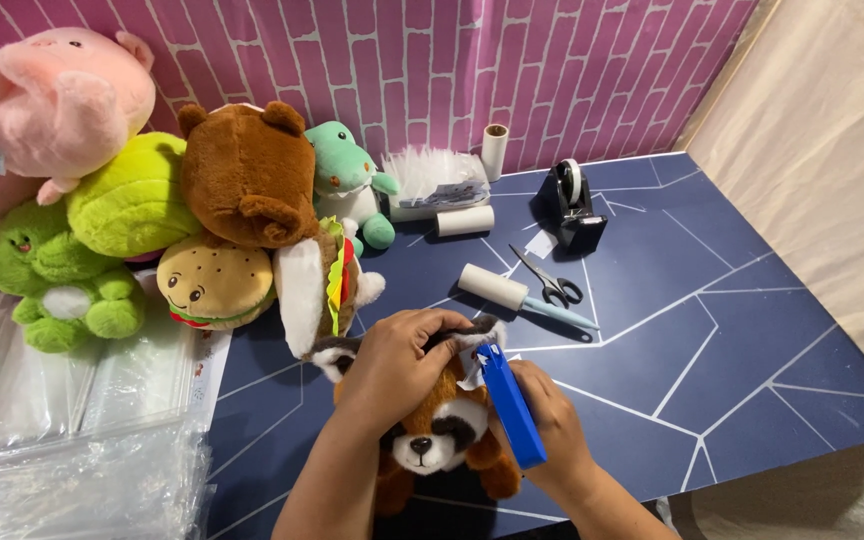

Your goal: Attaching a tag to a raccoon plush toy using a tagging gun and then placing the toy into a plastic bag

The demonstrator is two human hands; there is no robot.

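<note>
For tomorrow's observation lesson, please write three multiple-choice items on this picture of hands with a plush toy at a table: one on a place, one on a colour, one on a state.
1. Where do the scissors lie?
A. on the clear bags
B. on the blue table, beside the lint roller
C. on the pink pig

2. What colour is the tool in the right hand?
A. blue
B. red
C. yellow

3. What is the left hand doing?
A. lying flat on the table
B. holding the tape dispenser
C. gripping the raccoon toy's head

Answers: 1 B, the scissors rest on the table by the lint roller. 2 A, the right hand holds a blue tool. 3 C, the left hand closes over the raccoon toy.
</note>
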